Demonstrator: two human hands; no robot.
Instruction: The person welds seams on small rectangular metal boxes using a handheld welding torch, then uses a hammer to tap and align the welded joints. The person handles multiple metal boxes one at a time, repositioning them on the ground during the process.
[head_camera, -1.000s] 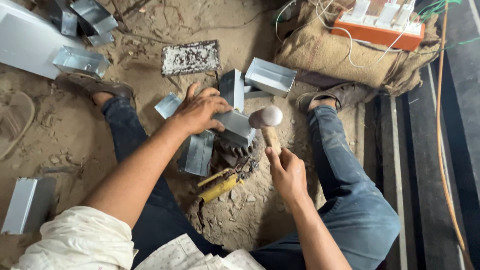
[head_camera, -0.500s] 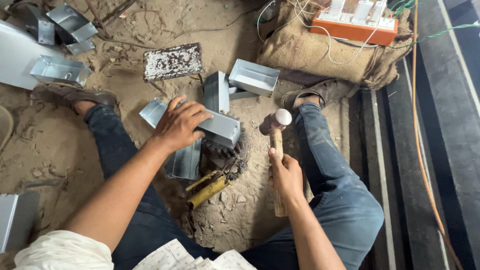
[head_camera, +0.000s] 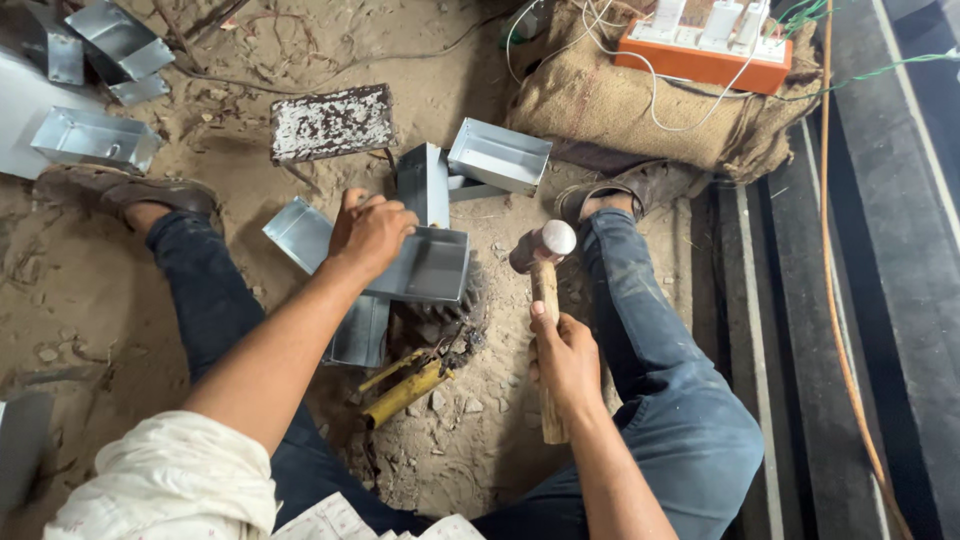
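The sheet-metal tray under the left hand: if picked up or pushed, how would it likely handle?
The sheet-metal tray looks thin and folded, so probably light yet fairly stiff. Its flat base suggests sliding, not rolling. The left hand presses on one end, so it may tip if released.

A shiny, open-topped sheet-metal box (head_camera: 425, 265) lay tilted on the sandy floor between the knees. Just to its right a wooden-handled mallet (head_camera: 545, 300) stood upright, head raised.
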